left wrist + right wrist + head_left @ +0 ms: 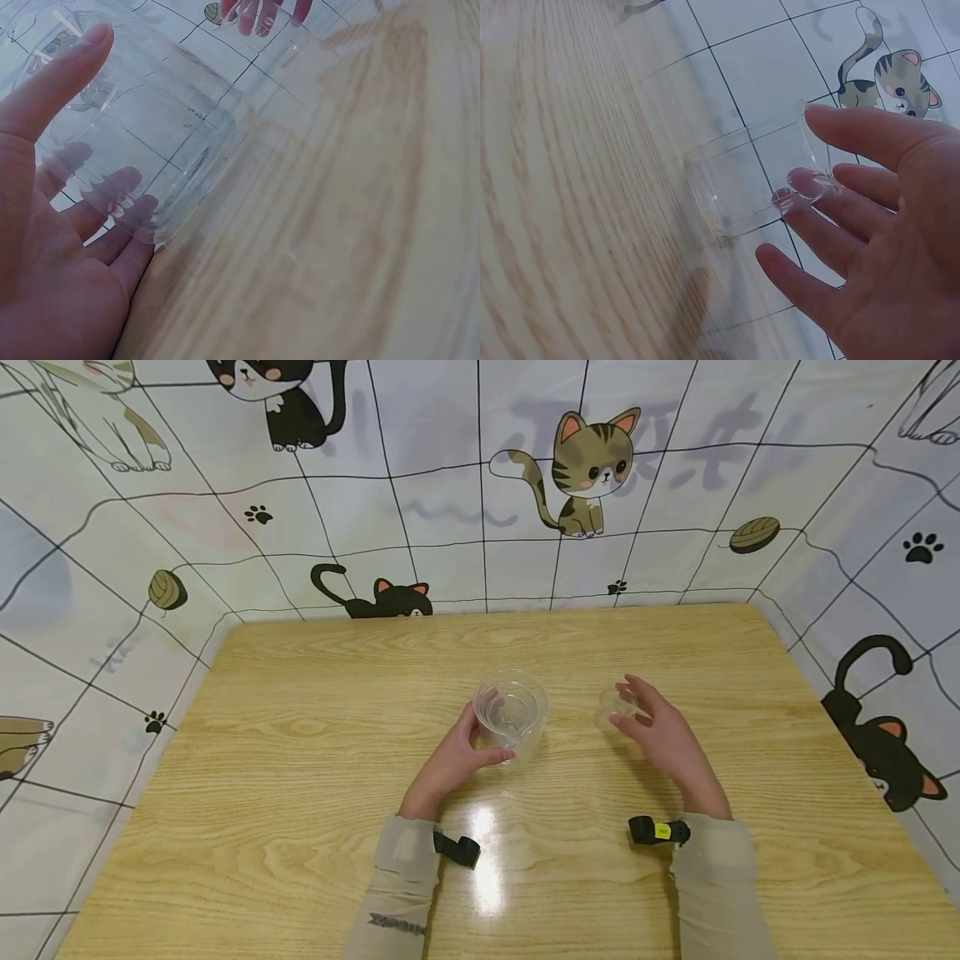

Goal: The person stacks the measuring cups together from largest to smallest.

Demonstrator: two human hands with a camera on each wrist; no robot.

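Note:
A large clear round container (521, 706) stands upright near the middle of the table. My left hand (457, 756) curves round its left and near side, thumb in front and the other fingers behind. In the left wrist view those fingers show through the clear wall of the container (169, 127). To its right, a small clear cup (613, 703) stands apart from it. The right hand (663, 735) holds this cup from the right. In the right wrist view the thumb is at the rim of the small cup (735, 180), with fingertips behind its wall.
A light wood-grain table (300, 760) carries both vessels. Behind it and at both sides hangs a white cloth (442, 502) printed with cats and black grid lines. Each wrist wears a black strap mount (658, 831). Light glares off the table (486, 860) between the forearms.

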